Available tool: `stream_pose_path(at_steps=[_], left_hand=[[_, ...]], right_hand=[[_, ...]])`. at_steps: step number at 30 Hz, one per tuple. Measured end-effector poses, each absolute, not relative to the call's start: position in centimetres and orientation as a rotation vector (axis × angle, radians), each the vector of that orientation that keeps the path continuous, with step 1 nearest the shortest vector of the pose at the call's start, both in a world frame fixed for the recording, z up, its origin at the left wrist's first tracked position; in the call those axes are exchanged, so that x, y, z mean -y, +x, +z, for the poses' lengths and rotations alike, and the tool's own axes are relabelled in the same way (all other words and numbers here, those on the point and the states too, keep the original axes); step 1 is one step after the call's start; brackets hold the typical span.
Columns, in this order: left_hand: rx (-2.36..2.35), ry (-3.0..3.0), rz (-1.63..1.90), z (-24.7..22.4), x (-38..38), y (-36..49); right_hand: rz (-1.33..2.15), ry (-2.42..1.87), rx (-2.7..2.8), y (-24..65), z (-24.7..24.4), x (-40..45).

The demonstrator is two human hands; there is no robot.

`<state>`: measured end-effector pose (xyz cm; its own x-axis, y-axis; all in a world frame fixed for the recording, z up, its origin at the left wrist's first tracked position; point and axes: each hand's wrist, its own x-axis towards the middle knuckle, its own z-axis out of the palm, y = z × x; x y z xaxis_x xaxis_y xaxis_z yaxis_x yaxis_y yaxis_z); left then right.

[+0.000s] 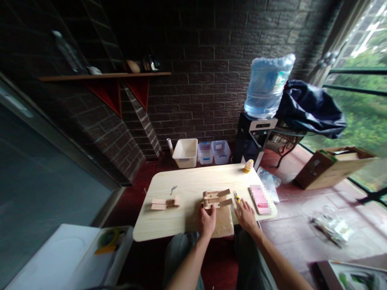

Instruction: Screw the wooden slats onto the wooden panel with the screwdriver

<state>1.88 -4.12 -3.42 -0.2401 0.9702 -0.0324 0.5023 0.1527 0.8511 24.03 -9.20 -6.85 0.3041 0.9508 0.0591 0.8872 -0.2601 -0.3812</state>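
My left hand (207, 221) grips the near left end of a pale wooden assembly (216, 195), made of jointed blocks with dark holes and two strips angling out to the right. Under its near side lies a light brown board (223, 225) with small bits on it. My right hand (246, 216) rests on the table with fingers stretched out, their tips at the handle of a small yellow-and-black tool (237, 197), which looks like a screwdriver. A second wooden piece (165, 203) lies on the left of the table, near small dark metal parts (173, 189).
The light wooden table (187, 181) also bears a yellow-capped bottle (248, 166) and a pink tray (260, 200). Behind it stand plastic bins (185, 154) and a water dispenser (249, 139). A white box (111, 257) is at the lower left; a cardboard box (326, 167) stands right.
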Motion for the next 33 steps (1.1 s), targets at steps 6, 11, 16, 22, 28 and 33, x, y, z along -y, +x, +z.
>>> stream_pose_path(at_steps=[6,11,16,22,28,33], left_hand=[[-1.843,1.428,0.959,-3.9,3.8,1.9],[-1.796,1.400,0.977,-3.3,4.0,2.0],[-1.717,1.361,0.880,-2.3,4.0,1.4],[-1.467,1.295,0.964,-1.9,3.8,-0.5],[-1.358,1.216,0.977,-2.6,6.5,-2.4],[-1.366,1.252,0.815,-4.0,9.5,-2.7]], right_hand=[[0.193,-1.824,1.494,24.0,-5.5,10.3],[0.412,-1.571,1.234,21.5,-3.5,10.6],[0.652,-1.453,1.091,17.9,-0.8,9.2],[0.689,-1.419,1.052,16.4,-0.2,9.0],[0.737,-1.576,1.044,15.6,-3.5,11.8],[0.762,-1.557,1.118,14.8,-5.4,13.9]])
